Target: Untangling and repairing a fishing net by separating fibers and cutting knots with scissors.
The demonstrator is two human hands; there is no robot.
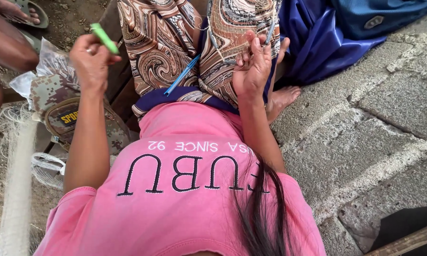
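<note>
The left hand (91, 59) pinches a green tool (105, 39); the right hand (254, 66) pinches thin net threads (232, 52), hardly visible, above the blue stick (181, 75).

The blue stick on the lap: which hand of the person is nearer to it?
Right. The right hand is just right of the blue stick, over the patterned skirt. The left hand is raised farther off to its left, holding a green tool.
</note>
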